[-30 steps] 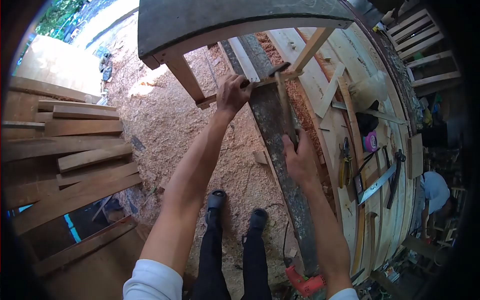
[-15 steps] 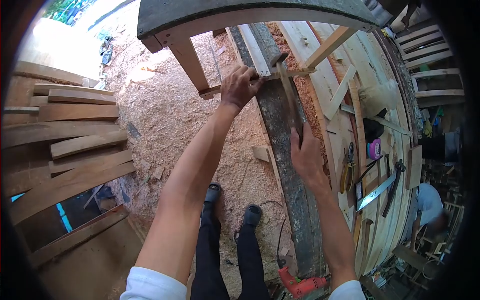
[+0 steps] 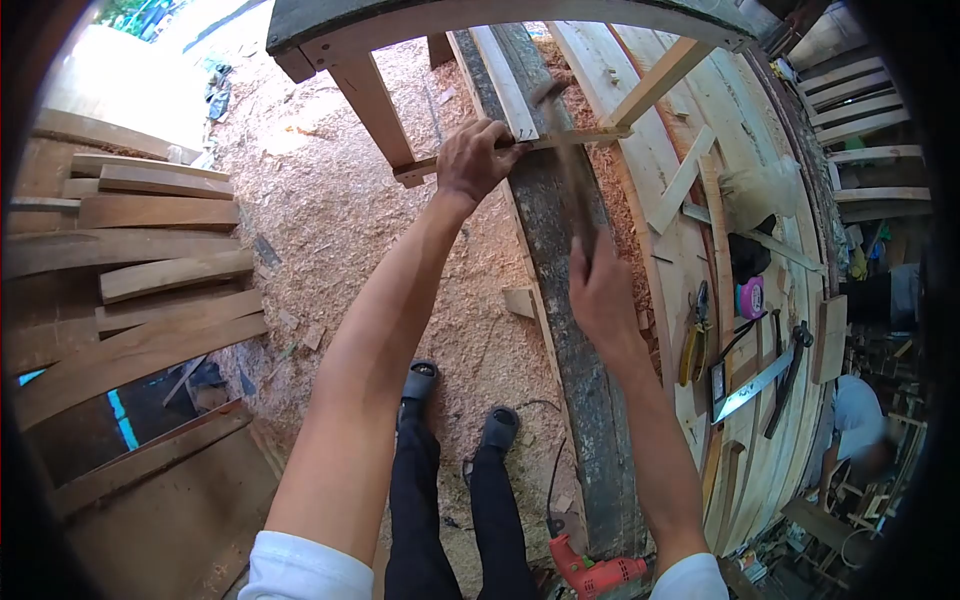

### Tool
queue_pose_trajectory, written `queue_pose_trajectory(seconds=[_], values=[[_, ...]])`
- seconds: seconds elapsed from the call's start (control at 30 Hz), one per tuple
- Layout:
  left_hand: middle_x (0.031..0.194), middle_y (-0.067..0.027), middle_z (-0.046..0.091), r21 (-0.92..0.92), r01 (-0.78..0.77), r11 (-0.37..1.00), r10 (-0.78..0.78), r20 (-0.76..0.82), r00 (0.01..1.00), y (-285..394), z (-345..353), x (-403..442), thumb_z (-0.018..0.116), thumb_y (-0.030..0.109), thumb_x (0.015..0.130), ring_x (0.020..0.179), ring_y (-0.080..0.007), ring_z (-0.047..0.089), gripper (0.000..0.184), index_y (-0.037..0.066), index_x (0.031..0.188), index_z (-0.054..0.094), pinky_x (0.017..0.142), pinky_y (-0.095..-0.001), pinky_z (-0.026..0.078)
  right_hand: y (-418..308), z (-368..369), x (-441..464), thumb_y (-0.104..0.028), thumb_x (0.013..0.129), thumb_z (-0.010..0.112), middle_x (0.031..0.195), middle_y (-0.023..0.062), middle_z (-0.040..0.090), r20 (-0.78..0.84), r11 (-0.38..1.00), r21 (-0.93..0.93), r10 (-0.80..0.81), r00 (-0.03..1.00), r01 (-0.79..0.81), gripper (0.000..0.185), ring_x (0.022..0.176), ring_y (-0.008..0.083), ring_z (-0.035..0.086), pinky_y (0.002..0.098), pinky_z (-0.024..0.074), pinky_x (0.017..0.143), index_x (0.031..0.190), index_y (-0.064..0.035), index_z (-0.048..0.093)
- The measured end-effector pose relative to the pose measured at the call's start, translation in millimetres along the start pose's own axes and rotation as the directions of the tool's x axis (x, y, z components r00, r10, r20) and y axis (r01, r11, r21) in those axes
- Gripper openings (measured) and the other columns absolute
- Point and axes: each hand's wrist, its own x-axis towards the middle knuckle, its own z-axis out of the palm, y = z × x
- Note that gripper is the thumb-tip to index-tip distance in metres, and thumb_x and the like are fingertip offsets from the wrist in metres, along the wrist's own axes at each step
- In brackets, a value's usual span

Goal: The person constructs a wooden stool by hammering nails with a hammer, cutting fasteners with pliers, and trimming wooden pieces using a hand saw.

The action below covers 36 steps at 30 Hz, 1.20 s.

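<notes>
My right hand (image 3: pixel 603 295) is wrapped round the handle of a hammer (image 3: pixel 578 190), which is slightly blurred, its head raised near the crossbar. My left hand (image 3: pixel 472 160) is closed on the thin wooden crossbar (image 3: pixel 572 138) of a wooden frame; its fingertips are partly hidden. The frame has a dark curved top piece (image 3: pixel 500 22) and two legs, and it lies over a dark weathered beam (image 3: pixel 570 300). Beside my left fingers, small nails stand near the end of a pale wooden strip (image 3: pixel 503 75).
Pliers (image 3: pixel 694 335), a handsaw (image 3: pixel 755 385), another hammer (image 3: pixel 795 370) and a pink tape roll (image 3: pixel 749 297) lie on planks at right. A red drill (image 3: pixel 597 572) is at the beam's near end. Wood boards (image 3: pixel 160 212) are stacked at left. A person (image 3: pixel 855 415) bends at far right.
My right hand has moved up and slightly left with the hammer. The hammer head has shifted up and left. My left hand stays on the crossbar; the whole view has shifted slightly.
</notes>
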Motion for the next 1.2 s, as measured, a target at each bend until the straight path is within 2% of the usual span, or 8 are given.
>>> queue_pose_trajectory(seconds=[0.07, 0.27, 0.37, 0.7, 0.77, 0.97, 1.07, 1.2], values=[[0.079, -0.0048, 0.063, -0.017, 0.037, 0.999, -0.036, 0.050, 0.998, 3, -3, 1, 0.074, 0.034, 0.075, 0.080, -0.0241, 0.063, 0.025, 0.011, 0.077, 0.066, 0.067, -0.0385, 0.050, 14, 5, 3, -0.017, 0.096, 0.048, 0.067, 0.0276, 0.059, 0.112, 0.969, -0.232, 0.109, 0.988, -0.080, 0.021, 0.068, 0.0454, 0.062, 0.0501, 0.0442, 0.052, 0.095, 0.0032, 0.045], [0.079, -0.0049, 0.063, -0.006, 0.052, 0.999, -0.052, 0.049, 0.997, 1, -2, 2, 0.075, 0.033, 0.074, 0.078, -0.0243, 0.063, 0.025, 0.010, 0.077, 0.065, 0.067, -0.0386, 0.050, -10, -7, 1, -0.017, 0.096, 0.046, 0.065, 0.0295, 0.058, -0.019, 1.000, 0.022, 0.014, 1.000, -0.013, 0.022, 0.067, 0.0474, 0.061, 0.0510, 0.0452, 0.053, 0.095, 0.0046, 0.045], [0.080, -0.0058, 0.062, -0.026, 0.078, 0.997, -0.076, 0.076, 0.994, -1, 0, 1, 0.076, 0.031, 0.073, 0.082, -0.0245, 0.062, 0.023, 0.011, 0.077, 0.066, 0.070, -0.0381, 0.050, 11, 1, 3, -0.018, 0.096, 0.047, 0.066, 0.0285, 0.058, 0.133, 0.973, -0.210, 0.125, 0.983, -0.095, 0.022, 0.067, 0.0467, 0.061, 0.0507, 0.0450, 0.053, 0.098, 0.0040, 0.046], [0.077, -0.0052, 0.063, -0.008, 0.038, 0.999, -0.038, 0.036, 0.999, 0, -1, 2, 0.075, 0.036, 0.075, 0.072, -0.0244, 0.063, 0.030, 0.008, 0.075, 0.062, 0.062, -0.0389, 0.050, -4, -6, 5, -0.017, 0.096, 0.047, 0.068, 0.0285, 0.059, 0.015, 0.998, -0.009, 0.070, 0.997, -0.070, 0.020, 0.068, 0.0462, 0.061, 0.0511, 0.0465, 0.054, 0.097, 0.0036, 0.046], [0.077, -0.0052, 0.062, -0.019, 0.015, 1.000, -0.015, 0.028, 1.000, 1, -1, 2, 0.075, 0.035, 0.075, 0.073, -0.0243, 0.063, 0.029, 0.009, 0.076, 0.062, 0.063, -0.0391, 0.050, 14, 2, 10, -0.018, 0.096, 0.048, 0.066, 0.0271, 0.059, 0.143, 0.959, -0.280, 0.091, 0.985, -0.048, 0.021, 0.068, 0.0445, 0.062, 0.0486, 0.0451, 0.051, 0.098, 0.0026, 0.046], [0.079, -0.0050, 0.063, -0.005, 0.096, 0.995, -0.095, 0.072, 0.993, 4, -5, 2, 0.076, 0.031, 0.073, 0.081, -0.0237, 0.062, 0.024, 0.011, 0.079, 0.066, 0.071, -0.0376, 0.050, -14, -9, 6, -0.019, 0.096, 0.049, 0.067, 0.0288, 0.058, -0.051, 0.999, 0.009, 0.043, 0.998, -0.043, 0.023, 0.069, 0.0453, 0.062, 0.0504, 0.0447, 0.054, 0.097, 0.0045, 0.047], [0.079, -0.0048, 0.063, -0.006, 0.065, 0.998, -0.065, 0.052, 0.997, 4, -6, 3, 0.076, 0.031, 0.073, 0.080, -0.0235, 0.061, 0.023, 0.011, 0.079, 0.066, 0.071, -0.0374, 0.050, -8, -8, 5, -0.020, 0.096, 0.049, 0.069, 0.0301, 0.059, 0.054, 0.995, 0.083, 0.047, 0.997, -0.051, 0.026, 0.070, 0.0464, 0.061, 0.0503, 0.0444, 0.056, 0.098, 0.0057, 0.048], [0.081, -0.0044, 0.064, -0.052, 0.091, 0.994, -0.087, 0.066, 0.994, 2, -4, 2, 0.076, 0.031, 0.073, 0.079, -0.0234, 0.062, 0.022, 0.011, 0.077, 0.066, 0.072, -0.0372, 0.050, -7, -6, 5, -0.021, 0.096, 0.048, 0.069, 0.0299, 0.059, 0.143, 0.991, -0.097, 0.102, 0.984, -0.088, 0.028, 0.071, 0.0468, 0.061, 0.0487, 0.0448, 0.057, 0.100, 0.0064, 0.050]])
